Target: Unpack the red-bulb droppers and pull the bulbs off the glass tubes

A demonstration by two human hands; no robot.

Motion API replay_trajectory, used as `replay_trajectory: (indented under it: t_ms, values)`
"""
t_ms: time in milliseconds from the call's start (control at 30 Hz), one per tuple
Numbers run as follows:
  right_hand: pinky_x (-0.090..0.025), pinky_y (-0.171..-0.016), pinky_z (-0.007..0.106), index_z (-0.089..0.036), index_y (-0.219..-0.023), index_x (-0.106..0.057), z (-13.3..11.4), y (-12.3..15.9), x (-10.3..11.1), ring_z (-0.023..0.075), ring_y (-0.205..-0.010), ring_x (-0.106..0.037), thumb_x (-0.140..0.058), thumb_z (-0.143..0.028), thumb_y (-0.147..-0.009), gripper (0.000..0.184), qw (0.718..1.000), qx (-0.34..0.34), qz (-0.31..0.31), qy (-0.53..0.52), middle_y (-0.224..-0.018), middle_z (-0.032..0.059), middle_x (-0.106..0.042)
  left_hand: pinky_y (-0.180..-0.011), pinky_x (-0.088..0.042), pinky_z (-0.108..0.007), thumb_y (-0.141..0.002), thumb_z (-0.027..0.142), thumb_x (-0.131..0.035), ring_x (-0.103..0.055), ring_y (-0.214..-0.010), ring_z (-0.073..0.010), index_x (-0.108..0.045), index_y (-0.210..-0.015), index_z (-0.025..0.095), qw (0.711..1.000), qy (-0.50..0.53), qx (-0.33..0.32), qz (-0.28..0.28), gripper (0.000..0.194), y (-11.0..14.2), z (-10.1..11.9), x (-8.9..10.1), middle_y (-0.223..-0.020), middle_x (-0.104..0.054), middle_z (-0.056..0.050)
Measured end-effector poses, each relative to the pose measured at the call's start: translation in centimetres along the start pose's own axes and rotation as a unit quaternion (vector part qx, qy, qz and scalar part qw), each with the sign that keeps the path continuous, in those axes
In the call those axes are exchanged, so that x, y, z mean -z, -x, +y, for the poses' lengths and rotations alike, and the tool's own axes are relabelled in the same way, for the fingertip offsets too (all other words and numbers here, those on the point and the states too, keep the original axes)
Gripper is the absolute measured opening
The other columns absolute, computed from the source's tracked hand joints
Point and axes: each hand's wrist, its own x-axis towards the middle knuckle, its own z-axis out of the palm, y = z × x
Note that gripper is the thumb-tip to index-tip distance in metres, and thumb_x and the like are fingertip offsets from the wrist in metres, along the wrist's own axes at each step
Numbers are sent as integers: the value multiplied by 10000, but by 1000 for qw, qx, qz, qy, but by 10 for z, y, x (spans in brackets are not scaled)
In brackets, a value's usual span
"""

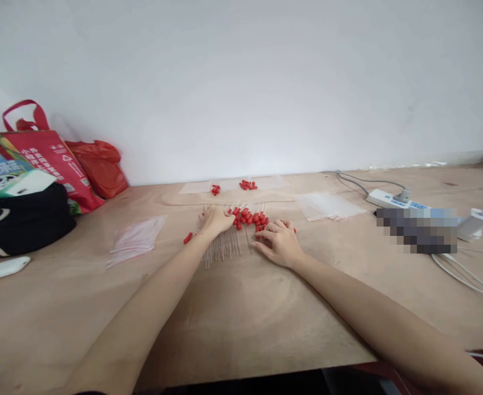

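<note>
In the head view, a pile of small red pieces [247, 216] lies mid-table with several thin, clear sticks [223, 246] fanned out beneath and in front of it. Curled over the pile's left side is my left hand [217, 219], its fingers bent in; whatever they hold is hidden. My right hand [280, 243] rests at the pile's right edge, palm down, fingers apart and touching the nearest red pieces. A single red piece [187, 238] lies left of the pile. Two small red clusters, one left [215, 190] and one right [248, 185], sit farther back on clear bags.
Flat clear bags lie left [138, 240] and right [327, 206] of the pile. A power strip [398, 201] with cables and a white charger [475, 224] occupies the right side. Red bags [60, 164] and a black pouch [27, 216] stand left. A wall borders the back.
</note>
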Motion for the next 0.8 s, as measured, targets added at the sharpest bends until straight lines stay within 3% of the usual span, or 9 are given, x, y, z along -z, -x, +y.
replay_trajectory:
  t_ms: [233, 467, 700, 800]
  values:
    - [-202, -715, 328, -228, -867, -650, 2, 1, 0, 160, -789, -446, -458, -457, -805, 305, 1000, -12, 10, 3, -785, 43, -587, -804, -342, -510, -572, 513, -579, -445, -1015, -369, -657, -579, 231, 1000, 15, 5, -12, 292, 3, -4, 0, -928, -611, -105]
    - [-206, -719, 326, -226, -843, -652, 0, -1, 1, 152, -768, -444, -478, -428, -798, 271, 1000, -17, 8, 8, -758, 33, -587, -856, -301, -515, -599, 413, -581, -405, -1076, -361, -654, -573, 217, 1000, 31, 1, 0, 211, 4, 3, -3, -1069, -566, -110]
    - [-214, -742, 336, -220, -805, -652, -2, -2, 0, 153, -768, -447, -488, -379, -795, 229, 999, -26, 21, -18, -744, 25, -593, -828, -323, -514, -643, 437, -542, -434, -1052, -358, -659, -581, 232, 998, 59, 23, -21, 244, 20, 1, 21, -927, -631, -80]
    - [-232, -735, 328, -213, -804, -648, -2, -1, -1, 154, -764, -450, -487, -385, -793, 236, 999, -21, 23, -27, -745, 26, -586, -839, -321, -513, -633, 408, -560, -450, -1048, -339, -659, -572, 245, 997, 72, 23, -17, 200, 43, -13, 33, -1031, -605, -49]
